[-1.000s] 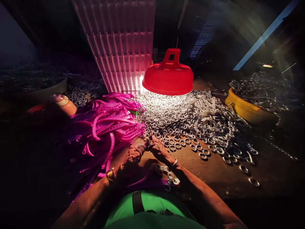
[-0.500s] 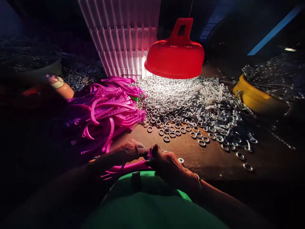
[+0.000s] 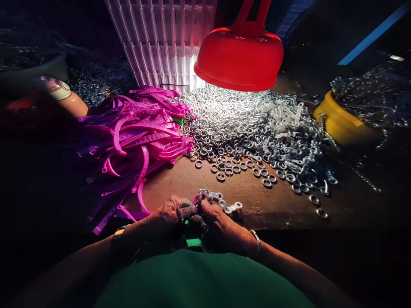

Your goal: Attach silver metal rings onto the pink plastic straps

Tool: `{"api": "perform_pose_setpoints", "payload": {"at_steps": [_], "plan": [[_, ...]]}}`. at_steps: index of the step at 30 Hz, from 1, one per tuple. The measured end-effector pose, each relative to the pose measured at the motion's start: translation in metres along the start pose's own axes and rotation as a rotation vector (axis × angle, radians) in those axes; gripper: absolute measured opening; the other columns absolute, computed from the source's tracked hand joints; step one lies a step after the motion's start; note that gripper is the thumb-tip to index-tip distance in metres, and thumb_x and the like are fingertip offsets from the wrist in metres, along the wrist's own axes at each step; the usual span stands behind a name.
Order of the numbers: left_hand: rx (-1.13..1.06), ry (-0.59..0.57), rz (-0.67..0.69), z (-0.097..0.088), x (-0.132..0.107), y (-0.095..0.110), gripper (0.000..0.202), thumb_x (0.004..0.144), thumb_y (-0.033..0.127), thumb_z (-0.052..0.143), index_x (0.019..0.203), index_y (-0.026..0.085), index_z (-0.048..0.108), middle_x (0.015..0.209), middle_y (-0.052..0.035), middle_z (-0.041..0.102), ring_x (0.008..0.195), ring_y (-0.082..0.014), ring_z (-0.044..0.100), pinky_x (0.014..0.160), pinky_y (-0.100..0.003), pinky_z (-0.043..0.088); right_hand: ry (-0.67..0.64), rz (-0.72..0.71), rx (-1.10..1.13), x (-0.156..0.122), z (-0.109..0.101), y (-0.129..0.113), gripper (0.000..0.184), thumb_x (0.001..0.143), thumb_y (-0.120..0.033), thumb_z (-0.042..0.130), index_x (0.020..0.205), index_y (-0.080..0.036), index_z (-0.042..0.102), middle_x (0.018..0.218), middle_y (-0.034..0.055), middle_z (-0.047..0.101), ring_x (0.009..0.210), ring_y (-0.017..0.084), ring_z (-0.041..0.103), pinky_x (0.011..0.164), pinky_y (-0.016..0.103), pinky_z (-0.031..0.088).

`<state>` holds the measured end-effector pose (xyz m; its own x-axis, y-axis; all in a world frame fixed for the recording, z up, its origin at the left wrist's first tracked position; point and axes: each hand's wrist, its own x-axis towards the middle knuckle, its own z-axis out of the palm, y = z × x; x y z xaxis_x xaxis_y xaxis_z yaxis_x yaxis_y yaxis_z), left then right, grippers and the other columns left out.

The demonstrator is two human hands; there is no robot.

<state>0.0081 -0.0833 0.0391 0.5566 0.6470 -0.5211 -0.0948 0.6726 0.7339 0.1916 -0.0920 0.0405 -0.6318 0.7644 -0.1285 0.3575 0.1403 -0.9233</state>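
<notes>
Firstly, well left of the fingers and beyond them, an orange bottle (image 3: 74, 104) lies tilted at the edge of shadow. Next, nearer the fingers on the left, a heap of pink plastic straps (image 3: 138, 132) spreads; its lowest ends reach the left forearm, leaving little side room there. Behind that heap, a corrugated panel (image 3: 167, 47) stands far ahead of the fingers.

The left hand (image 3: 175, 208), with a gold-coloured band (image 3: 120, 232) at the wrist, has its fingers narrow, closed on a pink strip (image 3: 195, 198). This strip sits between the two sets of fingertips, mostly covered. The right hand (image 3: 220, 220), with a pale bangle (image 3: 256, 240), also has its fingers narrow on it; the exact contact is hidden. A short metal chain (image 3: 221, 204) runs from these fingertips to the right, just beyond the right knuckles.

Directly ahead of the fingers, a strip of wooden tabletop (image 3: 192, 179) separates them from the heap of metal rings (image 3: 231, 122), under a red lamp shade (image 3: 240, 60). The table's front edge lies close below the right fingers. Far right, a yellow basin (image 3: 342, 122) stands well apart from them.
</notes>
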Motion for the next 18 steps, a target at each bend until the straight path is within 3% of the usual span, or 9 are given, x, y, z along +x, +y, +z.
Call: {"api": "perform_pose_setpoints", "payload": {"at_steps": [5,10,14,16,18], "plan": [[0.021,-0.084,-0.029,-0.006,0.003,0.001,0.040,0.066,0.047,0.073,0.061,0.010,0.061,0.056,-0.0030,0.054,0.051,-0.0108,0.048,0.049,-0.022,0.035,-0.117,-0.056,-0.151,0.006,-0.012,-0.001,0.010,0.086,-0.024,0.040,0.079,-0.020,0.035,0.071,0.0002,0.045,0.062,0.012,0.035,0.054,0.025,0.029],[0.222,-0.136,0.078,-0.009,0.015,0.011,0.044,0.075,0.055,0.062,0.066,0.012,0.060,0.061,-0.0026,0.052,0.056,-0.0116,0.046,0.051,-0.022,0.034,-0.077,-0.074,-0.404,0.009,-0.024,-0.004,0.008,0.083,-0.022,0.046,0.080,-0.020,0.038,0.066,-0.0025,0.044,0.054,0.011,0.030,0.051,0.024,0.027],[0.745,-0.021,0.449,-0.011,0.039,0.007,0.040,0.083,0.051,0.053,0.072,0.016,0.069,0.065,-0.0028,0.051,0.060,-0.0129,0.046,0.054,-0.022,0.035,0.100,-0.150,-0.579,0.011,-0.043,0.016,0.015,0.081,-0.031,0.055,0.085,-0.020,0.048,0.066,-0.0001,0.052,0.057,0.013,0.042,0.053,0.024,0.029],[0.953,0.034,0.625,-0.007,0.046,0.003,0.030,0.083,0.046,0.056,0.078,0.021,0.072,0.069,-0.0040,0.055,0.065,-0.0146,0.050,0.059,-0.023,0.037,0.276,-0.118,-0.653,0.010,-0.064,0.035,0.012,0.083,-0.032,0.052,0.086,-0.019,0.053,0.074,0.0054,0.059,0.065,0.017,0.050,0.059,0.026,0.034],[1.047,0.034,0.694,-0.002,0.048,0.001,0.025,0.083,0.042,0.057,0.083,0.023,0.072,0.075,-0.0058,0.060,0.070,-0.0163,0.053,0.064,-0.024,0.038,0.519,0.020,-0.678,0.007,-0.091,0.054,0.013,0.086,-0.027,0.047,0.087,-0.019,0.058,0.079,0.0094,0.061,0.069,0.019,0.052,0.064,0.029,0.037]]}}
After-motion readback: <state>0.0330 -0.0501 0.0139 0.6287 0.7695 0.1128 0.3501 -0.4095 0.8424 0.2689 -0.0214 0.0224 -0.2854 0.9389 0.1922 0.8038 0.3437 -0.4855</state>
